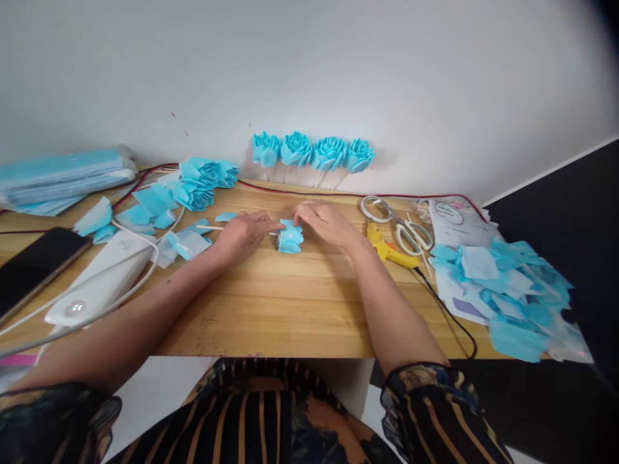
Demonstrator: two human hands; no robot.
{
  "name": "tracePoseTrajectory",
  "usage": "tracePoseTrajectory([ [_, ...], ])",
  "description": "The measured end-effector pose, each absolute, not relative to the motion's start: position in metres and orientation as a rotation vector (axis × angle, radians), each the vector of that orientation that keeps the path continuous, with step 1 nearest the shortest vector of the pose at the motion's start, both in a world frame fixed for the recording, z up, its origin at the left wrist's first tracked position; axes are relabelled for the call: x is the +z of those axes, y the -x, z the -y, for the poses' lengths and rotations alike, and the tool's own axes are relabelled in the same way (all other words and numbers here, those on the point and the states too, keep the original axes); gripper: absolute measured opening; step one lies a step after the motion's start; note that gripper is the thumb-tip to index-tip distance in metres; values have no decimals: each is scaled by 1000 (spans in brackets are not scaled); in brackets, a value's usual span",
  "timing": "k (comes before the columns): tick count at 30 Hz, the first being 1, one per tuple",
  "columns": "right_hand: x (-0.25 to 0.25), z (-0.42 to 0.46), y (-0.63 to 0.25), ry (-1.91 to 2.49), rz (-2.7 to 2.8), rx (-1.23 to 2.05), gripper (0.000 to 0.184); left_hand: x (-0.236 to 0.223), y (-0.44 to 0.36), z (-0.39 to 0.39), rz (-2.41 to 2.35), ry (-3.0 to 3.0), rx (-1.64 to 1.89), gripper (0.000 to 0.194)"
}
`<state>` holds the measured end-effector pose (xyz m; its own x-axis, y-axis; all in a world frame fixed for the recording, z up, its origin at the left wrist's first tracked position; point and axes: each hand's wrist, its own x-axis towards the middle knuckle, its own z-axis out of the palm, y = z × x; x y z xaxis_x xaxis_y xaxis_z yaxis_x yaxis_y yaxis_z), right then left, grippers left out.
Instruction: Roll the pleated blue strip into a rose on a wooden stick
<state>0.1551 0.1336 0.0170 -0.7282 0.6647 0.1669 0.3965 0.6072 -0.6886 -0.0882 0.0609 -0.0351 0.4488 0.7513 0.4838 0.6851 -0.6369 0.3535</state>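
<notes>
A small blue fabric flower (290, 240) on a thin white stick (210, 227) is held low over the wooden table. My left hand (245, 235) is closed around the stick, which sticks out on both sides of the fingers. My right hand (316, 219) curls over the top right of the flower, its fingertips bent against the petals. Whether a loose petal is pinched there is too small to tell. Just behind my left hand lies a cut blue piece (225, 217).
Several finished blue flowers (329, 153) on sticks lean against the wall. More flowers (196, 183) and blue scraps (155, 200) lie left, near a white power bank (104, 277) and black phone (41, 264). Right are a yellow glue gun (389, 251), scissors (409, 238), tape roll (376, 209) and blue pieces (517, 283).
</notes>
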Motion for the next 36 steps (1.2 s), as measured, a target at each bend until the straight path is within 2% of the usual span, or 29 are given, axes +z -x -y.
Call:
tracePoseTrajectory([
  [8, 10, -141, -160, 859, 2374, 892, 75, -37, 90, -61, -1286, -2574, 968, 35],
  [12, 9, -144, -165, 962, 2267, 857, 67, -37, 90, -60, -1283, -2571, 991, 36],
  [15, 12, -143, -166, 885, 2260, 922, 61, -37, 90, -59, -1278, -2573, 1005, 36],
  [23, 15, -138, -160, 733, 2336, 1045, 61, -37, 91, -59, -1259, -2588, 1022, 37],
  [36, 13, -140, -163, 756, 2359, 1066, 71, -41, 93, -62, -1200, -2510, 1134, 27],
])
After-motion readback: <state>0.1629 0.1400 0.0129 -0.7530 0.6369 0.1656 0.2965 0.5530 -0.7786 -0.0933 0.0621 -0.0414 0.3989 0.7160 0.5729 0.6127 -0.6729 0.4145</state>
